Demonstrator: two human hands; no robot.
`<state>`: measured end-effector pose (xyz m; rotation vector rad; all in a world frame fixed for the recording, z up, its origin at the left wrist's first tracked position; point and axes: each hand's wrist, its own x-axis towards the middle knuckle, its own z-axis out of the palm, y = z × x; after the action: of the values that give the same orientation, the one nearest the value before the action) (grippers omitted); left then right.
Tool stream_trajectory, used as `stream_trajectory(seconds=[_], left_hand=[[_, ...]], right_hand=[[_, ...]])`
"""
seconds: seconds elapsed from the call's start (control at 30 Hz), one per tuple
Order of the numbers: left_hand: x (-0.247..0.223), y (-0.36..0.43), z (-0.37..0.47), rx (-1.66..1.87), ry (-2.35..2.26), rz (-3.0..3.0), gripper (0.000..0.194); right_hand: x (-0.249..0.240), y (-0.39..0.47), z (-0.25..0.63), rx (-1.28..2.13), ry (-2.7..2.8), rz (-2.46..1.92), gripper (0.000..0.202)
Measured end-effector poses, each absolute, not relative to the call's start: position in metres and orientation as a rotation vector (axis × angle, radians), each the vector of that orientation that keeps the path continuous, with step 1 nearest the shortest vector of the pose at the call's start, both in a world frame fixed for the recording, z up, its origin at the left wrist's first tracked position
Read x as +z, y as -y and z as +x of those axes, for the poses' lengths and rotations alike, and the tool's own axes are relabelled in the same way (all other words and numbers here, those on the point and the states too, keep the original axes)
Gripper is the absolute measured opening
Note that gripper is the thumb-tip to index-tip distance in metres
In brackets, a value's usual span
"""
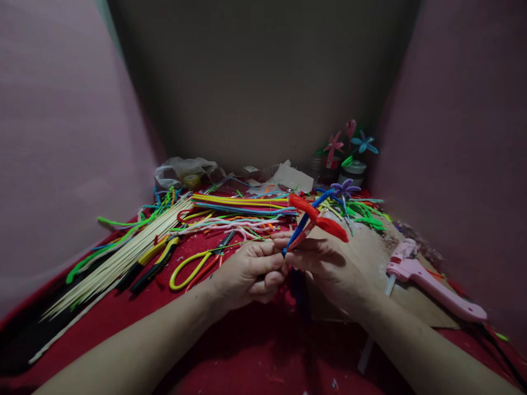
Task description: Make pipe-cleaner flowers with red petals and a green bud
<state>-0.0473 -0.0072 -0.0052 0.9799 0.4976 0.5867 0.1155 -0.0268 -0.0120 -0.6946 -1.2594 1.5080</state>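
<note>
In the head view both hands meet at the middle, above the red cloth. My left hand (259, 267) is closed, its thumb and fingers pinching the lower end of a bundle of bent pipe cleaners. Red pipe cleaner loops (329, 227) and a long blue pipe cleaner (308, 220) rise from that point. My right hand (325, 266) is also closed, fingertips on the same bundle just beside the left thumb. Part of the blue piece hangs below the hands in shadow. Behind my left hand lie scissors (190, 270) with yellow and red handles, blades partly hidden by pipe cleaners.
Wooden sticks (127, 249) and black-yellow pliers (154, 263) lie left. Pipe cleaners (242, 203) spread across the back. On the right, a pink glue gun (436, 282) rests on a cardboard sheet (370, 258). Finished pipe cleaner flowers (364, 142) stand behind. Pink walls flank both sides.
</note>
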Motion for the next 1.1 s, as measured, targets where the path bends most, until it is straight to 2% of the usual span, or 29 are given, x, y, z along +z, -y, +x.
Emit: stream_trajectory(seconds=[0.13,0.27,0.43,0.53,0.6,0.87,1.1], left_hand=[[-0.01,0.005,-0.049,0.531,-0.376,0.953,0.016],[-0.009,0.005,-0.048,0.515,-0.426,1.069,0.018],[-0.011,0.011,-0.046,0.957,-0.883,2.033,0.015],[-0.018,0.012,-0.047,1.153,-0.903,2.494,0.014],[-0.023,0.011,-0.048,1.159,-0.901,2.571,0.015],[-0.015,0.013,-0.042,0.957,-1.001,1.977,0.026],[-0.01,0.011,-0.04,0.804,-0.857,1.393,0.019]], right_hand=[[-0.012,0.027,0.114,1.617,1.231,-0.612,0.011],[-0.012,0.03,0.108,1.549,1.113,-0.644,0.013],[-0.014,0.031,0.104,1.385,1.048,-0.727,0.018],[-0.016,0.031,0.101,1.325,1.018,-0.756,0.019],[-0.017,0.031,0.098,1.3,1.019,-0.751,0.02],[-0.013,0.029,0.1,1.414,1.103,-0.701,0.021],[-0.004,0.03,0.107,1.402,1.138,-0.889,0.017]])
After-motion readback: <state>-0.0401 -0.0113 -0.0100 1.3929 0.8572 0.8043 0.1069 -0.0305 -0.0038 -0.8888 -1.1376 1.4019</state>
